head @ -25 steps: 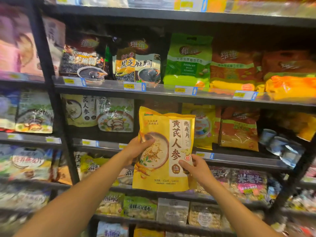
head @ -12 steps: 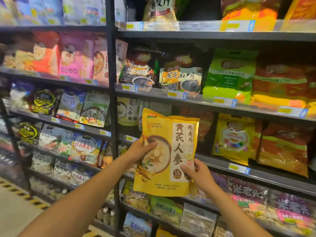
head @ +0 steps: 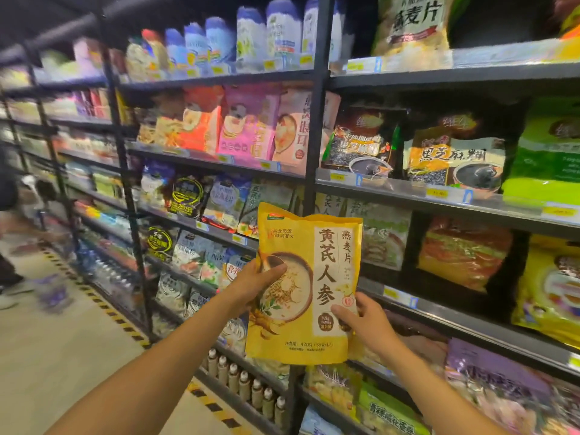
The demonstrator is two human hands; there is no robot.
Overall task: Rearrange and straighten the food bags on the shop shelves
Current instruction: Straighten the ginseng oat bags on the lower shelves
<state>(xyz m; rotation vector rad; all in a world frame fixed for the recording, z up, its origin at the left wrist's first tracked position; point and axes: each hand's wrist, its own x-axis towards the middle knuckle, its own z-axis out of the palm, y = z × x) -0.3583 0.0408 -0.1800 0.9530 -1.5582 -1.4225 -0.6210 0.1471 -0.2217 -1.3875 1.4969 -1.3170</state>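
I hold a yellow oatmeal bag (head: 309, 277) upright in front of the shelving, its printed face toward me. My left hand (head: 254, 284) grips its left edge with the thumb across the bowl picture. My right hand (head: 365, 324) grips its lower right corner. The bag hangs in the air just right of a black upright post (head: 317, 127), level with the third shelf (head: 439, 312). A dark gap (head: 417, 290) shows on that shelf behind the bag, between pale bags (head: 379, 237) and an orange-red bag (head: 461, 255).
Black metal shelves (head: 408, 196) full of food bags run away to the left. Dark sesame bags (head: 455, 158) and a green bag (head: 549, 158) stand above. Small bottles (head: 248, 387) line a low shelf. A person's leg and shoe (head: 9, 287) stand in the aisle at left, by yellow-black floor tape (head: 125, 324).
The view has swung left, so the aisle floor and further shelf bays now show. Both hands keep their hold on the yellow bag, which stays near the upright post.
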